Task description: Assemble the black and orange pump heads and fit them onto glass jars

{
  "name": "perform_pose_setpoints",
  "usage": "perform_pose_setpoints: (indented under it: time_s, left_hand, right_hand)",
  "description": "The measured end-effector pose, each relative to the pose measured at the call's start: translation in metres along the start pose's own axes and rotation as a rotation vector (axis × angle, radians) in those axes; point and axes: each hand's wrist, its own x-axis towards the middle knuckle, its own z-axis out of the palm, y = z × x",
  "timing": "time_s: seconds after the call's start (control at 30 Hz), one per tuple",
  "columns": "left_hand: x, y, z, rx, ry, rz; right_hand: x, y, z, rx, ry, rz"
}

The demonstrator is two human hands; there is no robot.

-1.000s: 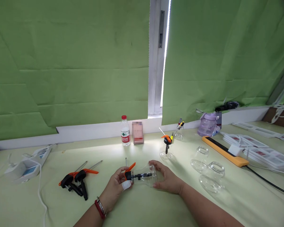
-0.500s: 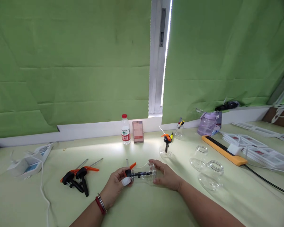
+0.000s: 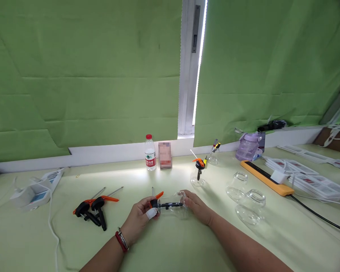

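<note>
A clear glass bottle (image 3: 174, 212) lies on its side between my hands, above the near middle of the table. My left hand (image 3: 140, 216), a white wrap on its thumb, grips the black-and-orange top (image 3: 154, 204) at the bottle's neck. The top's black stem reaches inside the glass, and a thin metal rod sticks out beside its orange lever. My right hand (image 3: 198, 207) is closed around the wide base end of the bottle. Two more loose black-and-orange tops (image 3: 95, 209) rest on the table left of my left hand.
Two clear glass bottles (image 3: 251, 209) stand at right; another with a fitted top (image 3: 198, 175) stands farther back. Behind are a water bottle (image 3: 150, 155), a pink box (image 3: 165, 155) and a purple jug (image 3: 247, 147). An orange power strip (image 3: 266, 177) and white cables lie at the sides.
My right hand has shifted slightly on the bottle's base, its fingers now more behind the end. My left hand keeps its hold on the top. The view has tilted slightly.
</note>
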Motion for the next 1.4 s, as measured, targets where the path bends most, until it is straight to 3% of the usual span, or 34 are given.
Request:
perform_pose_setpoints:
  time_s: [0.2,0.4,0.73,1.0,1.2,1.4]
  left_hand:
    - [0.002,-0.003,-0.003,-0.026,0.066,0.009]
    - [0.000,-0.001,-0.004,-0.022,0.052,0.017]
    - [-0.003,-0.002,0.004,0.007,0.031,0.064]
    - [0.000,0.005,-0.001,-0.021,0.131,0.022]
    - [0.000,0.004,-0.001,-0.050,0.128,0.014]
    - [0.000,0.008,-0.001,-0.064,0.116,-0.016]
  right_hand:
    - [-0.008,0.002,0.003,-0.138,-0.022,-0.144]
    - [-0.009,-0.006,0.005,-0.346,-0.009,-0.173]
    - [-0.004,-0.008,0.008,-0.132,0.033,-0.024]
    - [-0.007,-0.017,0.003,-0.147,-0.045,-0.086]
    - [0.003,-0.024,-0.005,-0.143,0.012,-0.048]
    - [-0.009,-0.023,-0.008,-0.205,-0.054,-0.123]
